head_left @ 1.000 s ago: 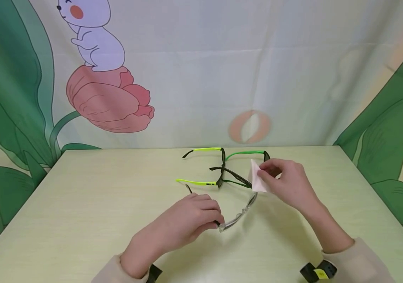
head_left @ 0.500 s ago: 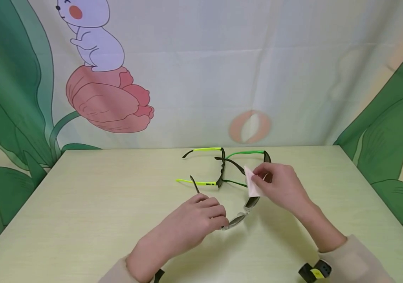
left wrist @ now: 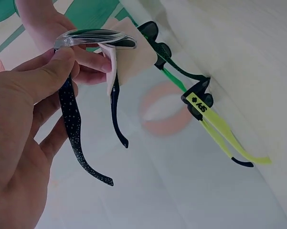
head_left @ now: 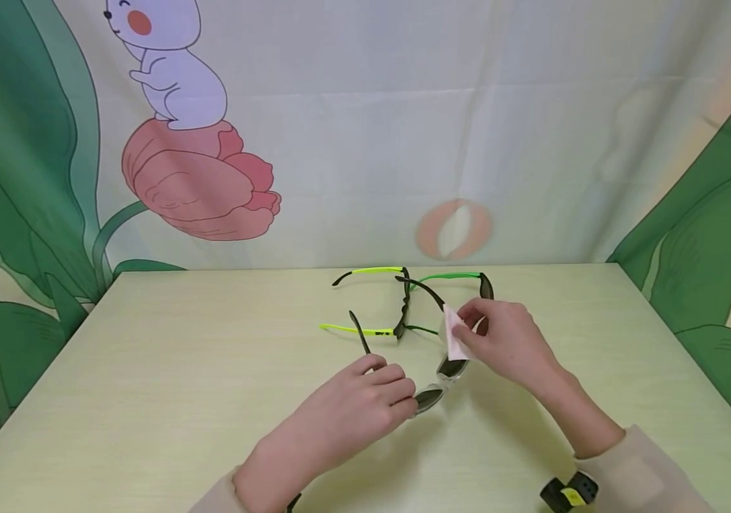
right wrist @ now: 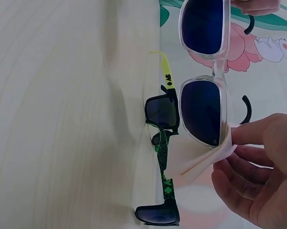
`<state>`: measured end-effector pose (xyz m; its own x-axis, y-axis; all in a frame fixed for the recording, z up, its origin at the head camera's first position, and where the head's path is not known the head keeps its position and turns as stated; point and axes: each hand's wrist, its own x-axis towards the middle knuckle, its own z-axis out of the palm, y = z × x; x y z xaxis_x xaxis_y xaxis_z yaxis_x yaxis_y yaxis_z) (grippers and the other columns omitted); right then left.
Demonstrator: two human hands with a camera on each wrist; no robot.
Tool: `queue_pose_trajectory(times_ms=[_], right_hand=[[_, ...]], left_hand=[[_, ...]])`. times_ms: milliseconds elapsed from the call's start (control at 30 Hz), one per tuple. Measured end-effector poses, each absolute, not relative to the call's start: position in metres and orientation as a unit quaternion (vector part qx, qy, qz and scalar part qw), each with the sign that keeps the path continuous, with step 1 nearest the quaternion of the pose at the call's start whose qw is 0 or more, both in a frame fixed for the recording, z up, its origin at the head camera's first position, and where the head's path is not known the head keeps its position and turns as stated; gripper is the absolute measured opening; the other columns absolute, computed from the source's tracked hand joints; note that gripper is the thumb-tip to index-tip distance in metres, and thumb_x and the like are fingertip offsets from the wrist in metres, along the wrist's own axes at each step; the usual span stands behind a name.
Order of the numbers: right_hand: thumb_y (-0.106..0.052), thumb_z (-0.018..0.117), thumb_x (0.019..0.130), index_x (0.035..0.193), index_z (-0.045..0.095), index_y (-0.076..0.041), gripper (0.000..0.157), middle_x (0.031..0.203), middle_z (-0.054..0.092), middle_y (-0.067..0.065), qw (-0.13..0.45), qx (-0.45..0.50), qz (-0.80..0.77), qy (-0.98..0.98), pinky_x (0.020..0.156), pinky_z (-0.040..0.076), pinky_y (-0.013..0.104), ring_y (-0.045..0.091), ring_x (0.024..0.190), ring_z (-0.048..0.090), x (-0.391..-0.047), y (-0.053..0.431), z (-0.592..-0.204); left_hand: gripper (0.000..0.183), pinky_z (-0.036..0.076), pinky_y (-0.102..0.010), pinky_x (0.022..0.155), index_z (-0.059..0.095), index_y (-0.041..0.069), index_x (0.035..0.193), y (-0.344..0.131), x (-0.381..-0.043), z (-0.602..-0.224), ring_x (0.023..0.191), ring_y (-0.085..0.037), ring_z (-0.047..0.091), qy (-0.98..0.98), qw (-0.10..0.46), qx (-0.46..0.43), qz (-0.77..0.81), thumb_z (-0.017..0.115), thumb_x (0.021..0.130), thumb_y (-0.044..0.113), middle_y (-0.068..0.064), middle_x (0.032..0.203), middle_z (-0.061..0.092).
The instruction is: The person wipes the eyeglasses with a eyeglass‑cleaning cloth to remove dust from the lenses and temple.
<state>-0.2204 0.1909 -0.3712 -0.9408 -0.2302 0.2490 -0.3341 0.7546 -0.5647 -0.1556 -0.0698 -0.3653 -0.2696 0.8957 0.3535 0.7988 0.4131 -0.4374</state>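
Clear-framed sunglasses with dark lenses and black temples are held up over the table between my hands. My left hand grips them at one end, by the hinge; the left wrist view shows its thumb on the frame corner beside a speckled black temple. With its thumb and fingers, my right hand pinches a pale pink cloth. In the right wrist view the cloth is folded against the outer edge of the lower lens, covering that frame corner. The fingertips behind the cloth are partly hidden.
Behind the hands, sunglasses with yellow temples stand on the light wooden table, temples pointing left. Touching or close beside them are sunglasses with green temples, partly hidden by the right hand. A printed curtain hangs behind the table.
The clear-framed sunglasses have turned so their dark lenses show more to the head view. My left hand has shifted slightly right; my right hand and the cloth have moved slightly left and nearer.
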Motion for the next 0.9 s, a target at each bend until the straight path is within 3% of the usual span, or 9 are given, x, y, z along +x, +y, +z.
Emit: queue_pose_trajectory(times_ms=[167, 400, 700, 900], right_hand=[[-0.012, 0.073, 0.092, 0.098, 0.075, -0.005, 0.009, 0.076, 0.066, -0.003, 0.093, 0.155, 0.303, -0.936, 0.055, 0.049, 0.03, 0.013, 0.064, 0.057, -0.22, 0.192, -0.371], [-0.011, 0.071, 0.091, 0.094, 0.072, -0.004, 0.007, 0.075, 0.066, 0.0, 0.113, 0.146, 0.302, -0.935, 0.053, 0.048, 0.029, 0.014, 0.064, 0.057, -0.22, 0.195, -0.372], [-0.01, 0.068, 0.09, 0.094, 0.07, -0.003, 0.009, 0.076, 0.065, 0.002, 0.117, 0.128, 0.315, -0.933, 0.055, 0.049, 0.03, 0.017, 0.066, 0.057, -0.218, 0.197, -0.372], [-0.01, 0.068, 0.091, 0.095, 0.069, -0.002, 0.009, 0.076, 0.064, 0.002, 0.125, 0.122, 0.314, -0.933, 0.056, 0.048, 0.03, 0.018, 0.066, 0.056, -0.218, 0.198, -0.371]], left_hand=[[0.019, 0.043, -0.026, 0.09, 0.068, 0.021, 0.087, -0.069, -0.156, -0.367, 0.091, -0.012, 0.055, -0.797, 0.278, -0.53, 0.083, 0.075, 0.088, 0.003, 0.01, 0.086, 0.058], [0.019, 0.044, -0.031, 0.104, 0.071, 0.018, 0.084, -0.071, -0.163, -0.372, 0.094, -0.016, 0.059, -0.794, 0.308, -0.52, 0.058, 0.077, 0.084, 0.0, 0.007, 0.086, 0.062], [0.019, 0.034, -0.036, 0.118, 0.075, 0.016, 0.095, -0.075, -0.166, -0.373, 0.108, -0.021, 0.06, -0.819, 0.275, -0.503, 0.029, 0.078, 0.084, 0.001, 0.002, 0.101, 0.066], [0.017, 0.041, -0.038, 0.111, 0.072, 0.014, 0.1, -0.079, -0.171, -0.375, 0.117, -0.026, 0.057, -0.823, 0.276, -0.492, -0.068, 0.08, 0.087, 0.007, -0.003, 0.114, 0.063]])
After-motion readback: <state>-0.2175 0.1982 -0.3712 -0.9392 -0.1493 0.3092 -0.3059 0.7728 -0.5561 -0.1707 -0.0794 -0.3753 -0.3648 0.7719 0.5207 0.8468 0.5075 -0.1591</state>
